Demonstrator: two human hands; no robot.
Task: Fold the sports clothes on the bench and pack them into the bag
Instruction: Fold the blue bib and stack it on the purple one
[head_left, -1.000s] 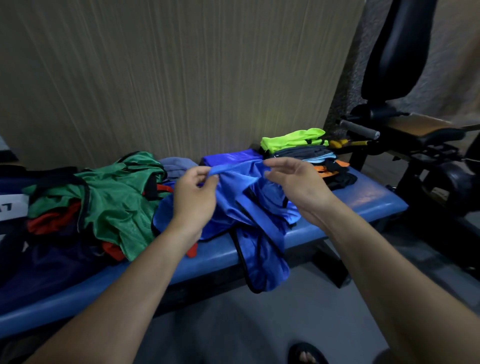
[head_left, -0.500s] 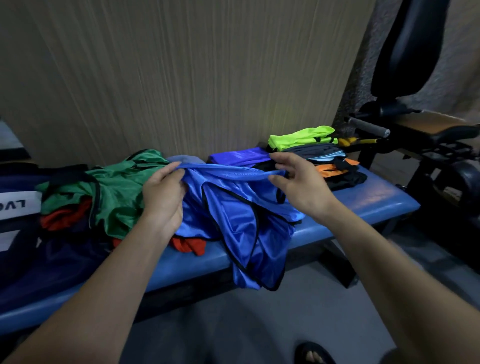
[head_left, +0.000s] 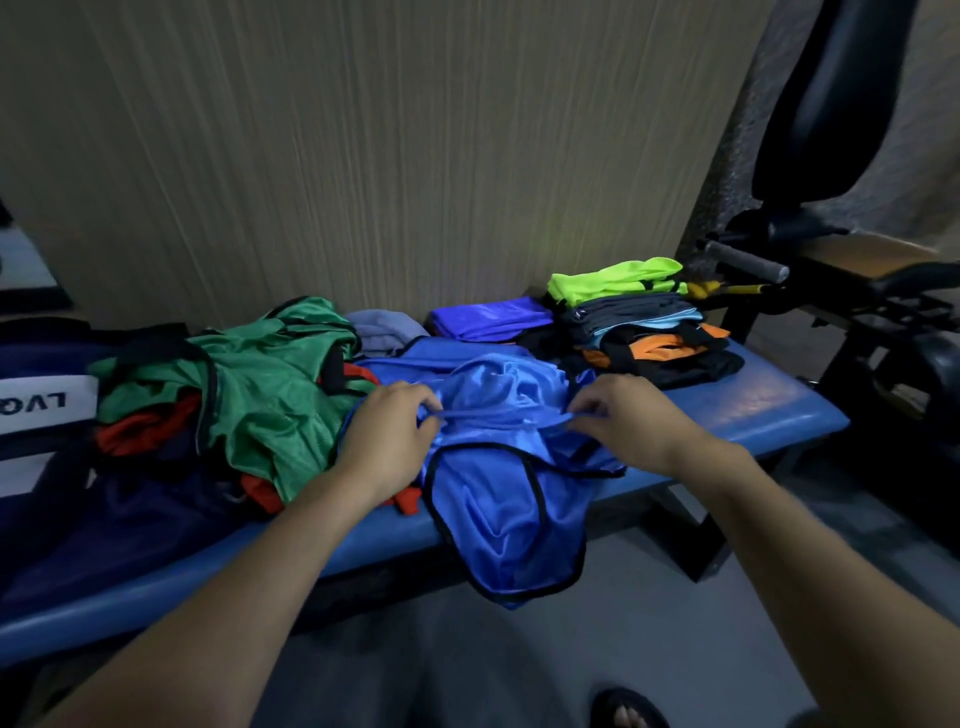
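Note:
A shiny blue sports vest (head_left: 511, 499) with black trim lies across the front edge of the blue padded bench (head_left: 769, 410), its lower part hanging over the edge. My left hand (head_left: 387, 434) and my right hand (head_left: 631, 418) each pinch one end of a thin blue strap of the vest, stretched between them. A loose heap of green (head_left: 265, 395) and red clothes lies to the left. Folded clothes are stacked at the right end, a neon yellow piece (head_left: 613, 278) on top. A dark blue bag (head_left: 47, 415) with white lettering sits at the far left.
A folded purple-blue garment (head_left: 491, 319) and a grey one (head_left: 382, 327) lie by the wall behind the vest. A black exercise machine (head_left: 852, 291) stands close to the bench's right end. My sandalled foot (head_left: 626, 709) is on the grey floor below.
Both hands have come down and toward me with the blue vest, from chest height to the bench's front edge. The vest now lies flatter, its strap pulled taut between the hands.

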